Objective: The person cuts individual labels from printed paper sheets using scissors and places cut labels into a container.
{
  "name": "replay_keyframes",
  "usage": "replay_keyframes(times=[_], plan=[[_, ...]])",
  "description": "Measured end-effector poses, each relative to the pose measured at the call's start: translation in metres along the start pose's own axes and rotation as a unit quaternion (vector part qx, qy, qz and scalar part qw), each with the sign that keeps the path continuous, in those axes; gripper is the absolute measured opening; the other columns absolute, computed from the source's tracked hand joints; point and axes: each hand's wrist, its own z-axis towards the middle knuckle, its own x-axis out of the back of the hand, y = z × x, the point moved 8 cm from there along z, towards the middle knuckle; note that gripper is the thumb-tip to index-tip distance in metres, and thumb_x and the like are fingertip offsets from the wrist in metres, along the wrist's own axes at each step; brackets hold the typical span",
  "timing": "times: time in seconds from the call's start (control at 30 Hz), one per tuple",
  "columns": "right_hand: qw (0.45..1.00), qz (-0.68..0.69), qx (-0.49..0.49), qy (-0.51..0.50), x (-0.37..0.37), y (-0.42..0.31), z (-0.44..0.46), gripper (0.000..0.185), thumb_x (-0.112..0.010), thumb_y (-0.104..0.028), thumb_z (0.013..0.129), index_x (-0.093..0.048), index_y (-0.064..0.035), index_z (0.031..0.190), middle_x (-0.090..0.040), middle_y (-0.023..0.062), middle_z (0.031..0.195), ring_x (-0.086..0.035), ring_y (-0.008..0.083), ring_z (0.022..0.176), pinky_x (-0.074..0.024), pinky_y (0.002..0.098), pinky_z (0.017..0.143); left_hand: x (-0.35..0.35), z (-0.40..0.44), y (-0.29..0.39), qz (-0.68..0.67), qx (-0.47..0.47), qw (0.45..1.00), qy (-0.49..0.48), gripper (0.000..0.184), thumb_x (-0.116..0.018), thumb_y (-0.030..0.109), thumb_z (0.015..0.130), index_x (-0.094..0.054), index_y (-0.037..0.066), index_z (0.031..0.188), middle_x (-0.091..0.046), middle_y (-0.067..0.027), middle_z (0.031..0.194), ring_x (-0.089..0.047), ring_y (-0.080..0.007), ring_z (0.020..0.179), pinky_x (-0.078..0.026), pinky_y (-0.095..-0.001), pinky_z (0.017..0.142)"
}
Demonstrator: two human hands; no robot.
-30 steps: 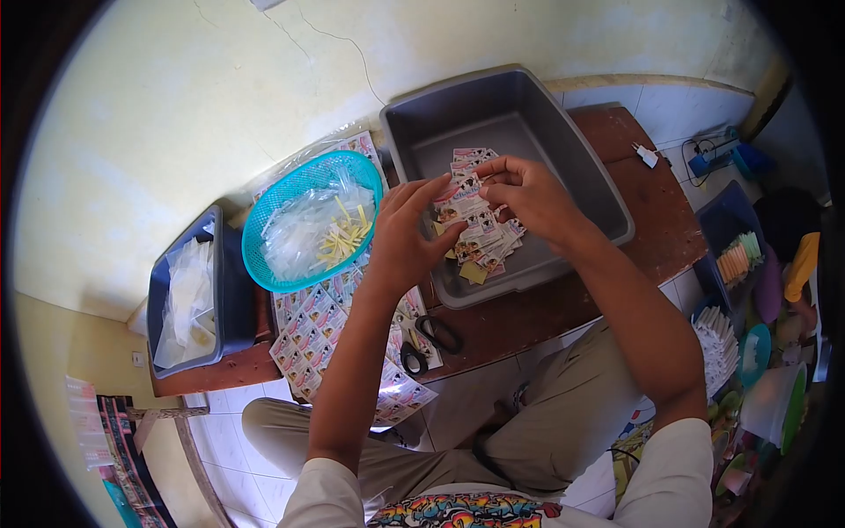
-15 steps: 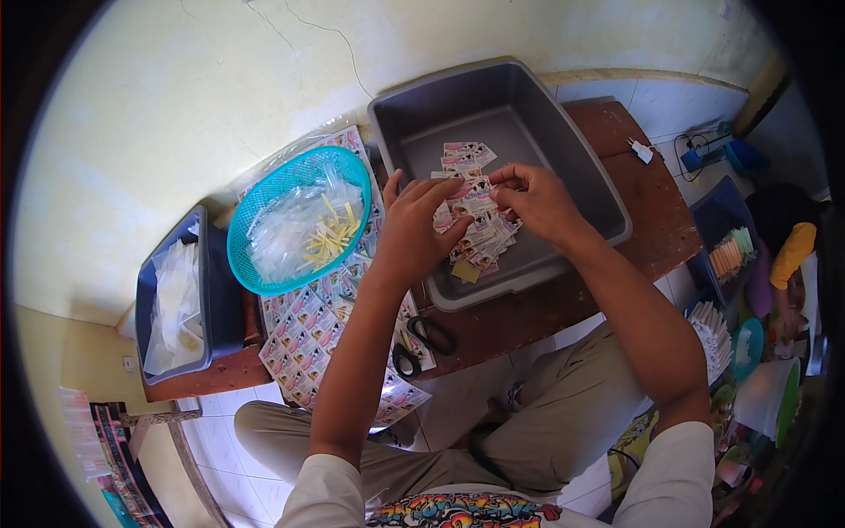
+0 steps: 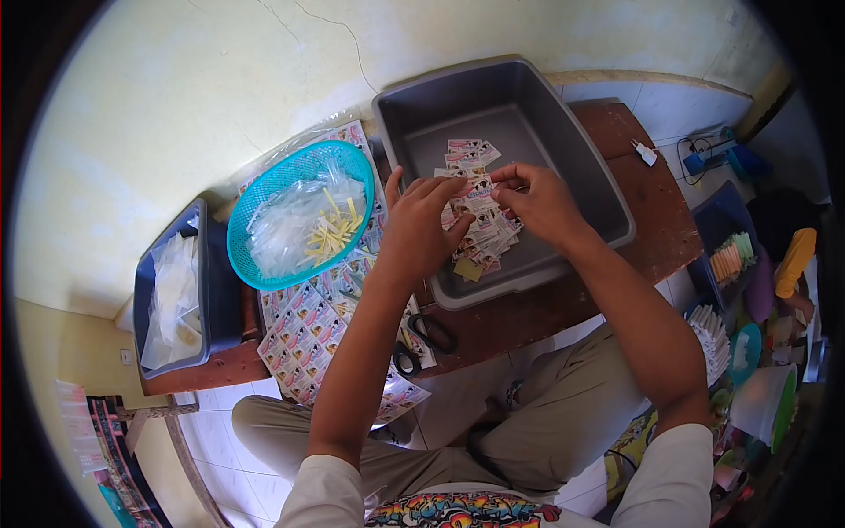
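Observation:
A small printed paper label (image 3: 480, 187) is stretched between my two hands over the grey plastic tub. My right hand (image 3: 539, 204) pinches its right edge between thumb and fingertips. On the other side, my left hand (image 3: 421, 220) holds the left edge at the fingertips, with the thumb lower and the little finger raised. Beneath the hands lies a loose pile of cut labels (image 3: 493, 236), some partly hidden by my fingers. The grey tub (image 3: 585, 167) stands on a reddish-brown wooden table (image 3: 656, 207).
A turquoise basket (image 3: 236, 242) holds clear plastic pieces and yellow strips. It rests on uncut label sheets (image 3: 304, 343). Black-handled scissors (image 3: 431, 334) lie at the table's front edge. A dark blue bin (image 3: 224, 304) stands left; a white charger (image 3: 645, 153) lies right. Another person's yellow sleeve (image 3: 795, 260) shows far right.
The view has shifted slightly. Both hands stay at nearly the same place over the pile, with the label still between them.

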Motion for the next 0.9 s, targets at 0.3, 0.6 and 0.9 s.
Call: replay_keyframes(times=[0.3, 0.6, 0.9], plan=[[0.999, -0.050, -0.012, 0.003, 0.000, 0.009, 0.001, 0.030, -0.081, -0.018, 0.091, -0.077, -0.0054, 0.119, -0.079, 0.0074, 0.096, -0.076, 0.0180, 0.084, -0.0598, 0.0337, 0.077, -0.002, 0.000, -0.001, 0.006, 0.010, 1.000, -0.008, 0.049, -0.086, 0.023, 0.085, -0.072, 0.012, 0.131, -0.075, -0.0105, 0.125, -0.067, -0.0272, 0.123, -0.022, -0.0568, 0.127], [0.995, -0.101, 0.003, 0.009, 0.002, 0.002, -0.002, 0.034, -0.082, -0.023, 0.089, -0.077, -0.0070, 0.119, -0.080, 0.0078, 0.098, -0.077, 0.0231, 0.089, -0.0584, 0.0364, 0.082, -0.001, -0.003, -0.005, 0.005, 0.010, 1.000, 0.008, 0.045, -0.086, 0.025, 0.086, -0.073, 0.011, 0.127, -0.074, -0.0105, 0.125, -0.066, -0.0270, 0.124, -0.023, -0.0554, 0.127], [0.993, -0.030, 0.118, 0.013, -0.016, -0.066, -0.022, 0.032, -0.076, -0.017, 0.094, -0.076, -0.0043, 0.123, -0.078, 0.0076, 0.097, -0.075, 0.0150, 0.088, -0.0591, 0.0305, 0.080, 0.044, -0.038, 0.002, 0.051, 0.021, 0.989, 0.135, 0.035, -0.085, 0.026, 0.088, -0.075, 0.013, 0.120, -0.075, -0.0059, 0.121, -0.068, -0.0259, 0.120, -0.031, -0.0557, 0.122]])
